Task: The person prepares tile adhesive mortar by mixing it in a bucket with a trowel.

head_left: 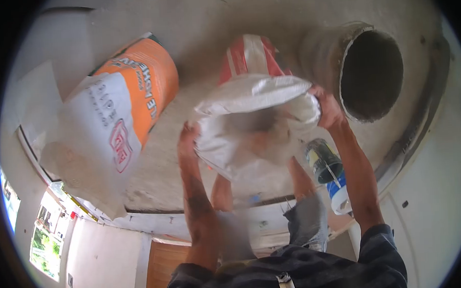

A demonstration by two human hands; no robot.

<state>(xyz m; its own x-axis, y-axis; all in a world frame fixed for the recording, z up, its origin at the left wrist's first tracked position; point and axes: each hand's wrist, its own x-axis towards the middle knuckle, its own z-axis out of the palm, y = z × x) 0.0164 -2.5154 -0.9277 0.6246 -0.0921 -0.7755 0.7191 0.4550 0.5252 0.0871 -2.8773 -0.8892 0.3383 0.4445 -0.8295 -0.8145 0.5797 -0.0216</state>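
Note:
A white woven sack (254, 94) with red stripes on its far side stands in front of me, its mouth wide. My left hand (189, 135) is closed on the left edge of the mouth. On the opposite side, my right hand (329, 109) grips the rim with its fingers wrapped over the fabric. Inside, the sack looks hazy and blurred, and I cannot make out its contents. To the left lies an orange and white tile adhesive bag (140, 81), apart from my hands.
At the right, a large round drum (321, 52) lies with its dark opening towards me. A small dark green can (318, 155) and a blue and white bucket (340, 197) are near my right forearm. Dusty concrete floor (190, 171) surrounds the sack.

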